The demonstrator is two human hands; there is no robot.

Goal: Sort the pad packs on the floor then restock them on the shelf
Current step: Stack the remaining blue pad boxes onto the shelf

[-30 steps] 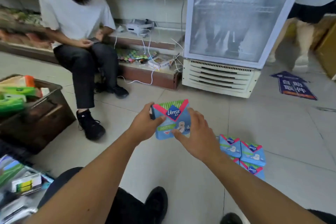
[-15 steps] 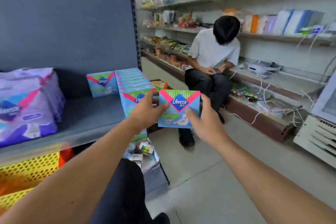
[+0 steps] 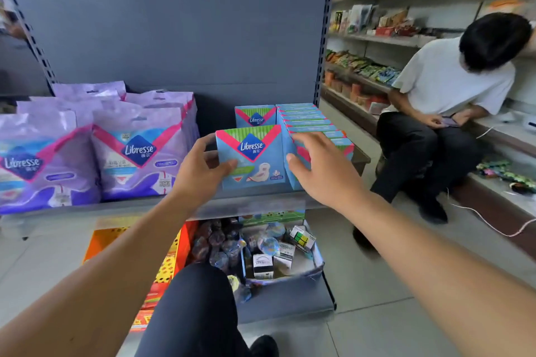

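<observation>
1. One blue pad pack [image 3: 251, 158] stands upright at the front edge of the grey shelf [image 3: 145, 206], its printed face turned out toward the aisle, logo right way up; its face looks roughly square, so I cannot tell a long axis.
2. Directly behind that pack stands one more blue pack [image 3: 255, 115], facing the same way.
3. Just to the right of the pack runs a row of blue packs [image 3: 307, 122], front to back; about eight tops can be counted, though the nearest are partly hidden.
4. To the left of the pack, with a gap of bare shelf between, stand purple pad bags [image 3: 139, 151]: two large ones in front, more behind, their number unclear.
5. The left hand [image 3: 200, 171] reaches in from below, grasping the pack's left edge, thumb on the front face, fingers curled behind.
6. The right hand [image 3: 324, 174] is released, fingers spread and relaxed, thumb near the pack's right edge, fingertips at the front of the row.
7. Below the shelf sits one box of small goods [image 3: 313, 272].
8. Well right of the shelf sits one seated person [image 3: 443, 101].
</observation>
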